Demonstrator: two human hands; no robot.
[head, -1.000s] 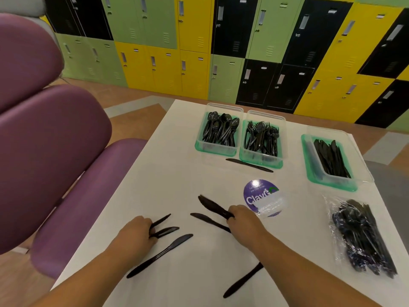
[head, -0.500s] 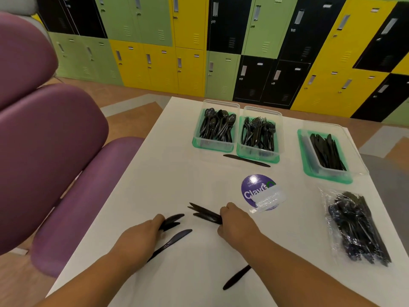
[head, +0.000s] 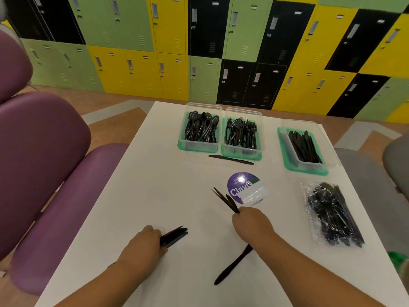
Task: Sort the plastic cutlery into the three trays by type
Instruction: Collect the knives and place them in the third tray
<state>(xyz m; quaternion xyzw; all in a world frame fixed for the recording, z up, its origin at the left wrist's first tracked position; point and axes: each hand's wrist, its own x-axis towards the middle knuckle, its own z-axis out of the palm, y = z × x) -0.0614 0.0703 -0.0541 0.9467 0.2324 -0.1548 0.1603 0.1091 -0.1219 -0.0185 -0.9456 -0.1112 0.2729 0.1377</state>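
Note:
My left hand [head: 141,247] grips a small bundle of black plastic knives [head: 174,234] low on the white table [head: 155,185]. My right hand [head: 251,224] holds two more black knives [head: 224,199] that point up and left. One knife [head: 232,265] lies on the table, partly under my right forearm. Another loose knife [head: 231,159] rests in front of the fork tray [head: 242,152]. At the far side stand the spoon tray [head: 198,146], the fork tray and, further right, the knife tray [head: 304,168].
A clear bag of black cutlery [head: 332,214] lies at the table's right side. A round purple sticker with a clear wrapper [head: 245,188] sits mid-table. Purple padded seats [head: 44,173] stand at the left, a grey chair [head: 396,165] at the right, lockers behind.
Both hands have gathered the loose knives off the table: the left hand closed round its three, the right lifted its two. The view tilted upward a little.

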